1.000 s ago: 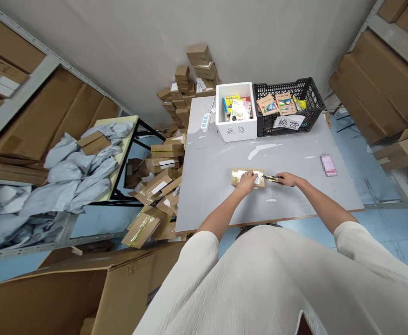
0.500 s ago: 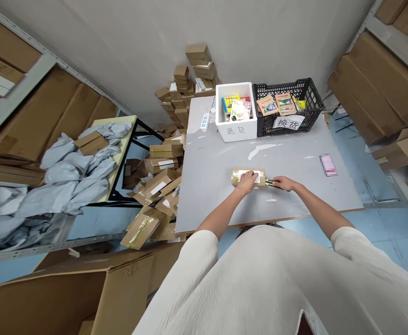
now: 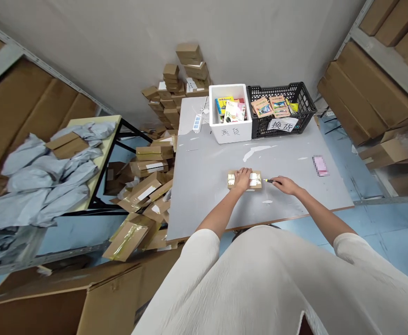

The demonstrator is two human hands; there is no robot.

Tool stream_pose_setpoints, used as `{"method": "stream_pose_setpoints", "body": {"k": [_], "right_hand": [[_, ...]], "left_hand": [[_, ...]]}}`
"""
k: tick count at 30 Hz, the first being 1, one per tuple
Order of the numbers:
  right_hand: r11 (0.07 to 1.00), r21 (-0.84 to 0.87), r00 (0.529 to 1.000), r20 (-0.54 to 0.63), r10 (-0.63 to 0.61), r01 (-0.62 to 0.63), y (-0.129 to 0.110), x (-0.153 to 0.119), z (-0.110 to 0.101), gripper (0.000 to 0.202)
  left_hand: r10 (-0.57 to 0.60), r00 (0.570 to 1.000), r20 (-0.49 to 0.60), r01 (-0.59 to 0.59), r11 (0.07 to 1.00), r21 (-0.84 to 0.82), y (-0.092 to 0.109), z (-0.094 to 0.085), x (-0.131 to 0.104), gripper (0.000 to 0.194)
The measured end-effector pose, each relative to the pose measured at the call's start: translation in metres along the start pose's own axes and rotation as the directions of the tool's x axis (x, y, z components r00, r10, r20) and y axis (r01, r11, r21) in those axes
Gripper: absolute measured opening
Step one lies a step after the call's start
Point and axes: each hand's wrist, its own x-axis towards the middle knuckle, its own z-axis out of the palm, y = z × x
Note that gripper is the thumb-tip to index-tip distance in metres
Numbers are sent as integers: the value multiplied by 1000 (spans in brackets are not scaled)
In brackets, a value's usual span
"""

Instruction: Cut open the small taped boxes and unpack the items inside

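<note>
Carton is lying flat on the grey table, directly under the left hand and just to the left of the right hand. Left hand sits over its top, about the middle, with both taped ends showing past it; can't tell whether the fingers grip the edges or only press down. Right hand is closed round a slim black-and-yellow tool, looks like a cutter, tip pointing at the carton's right end. Hands are apart, carton's right end and tool tip between them. Tip is right beside that end; contact or small gap, can't call it. Blade too small to make out; most of the handle is buried in the right fist. White label on the carton is partly covered by the left hand, print unreadable. Carton underside hidden. Pink item near the table's right side is pixelated, no ID. White foam box and black crate stand side by side at the far edge; their walls hide the lower part of the books and packs inside. Shirt blocks the bottom middle. Big open box at lower left is cut off by the frame.
</note>
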Motion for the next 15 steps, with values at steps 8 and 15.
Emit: {"method": "stream_pose_setpoints", "body": {"k": [8,15], "right_hand": [[971,-237,999,-37,-15,6,-4,1,13,46],[981,-191,994,-111,2,-24,-2,2,31,48]], "left_hand": [[-2,1000,-19,3,999,38,4,5,-2,48],[-16,997,-73,18,1000,25,7,15,-11,60]]}}
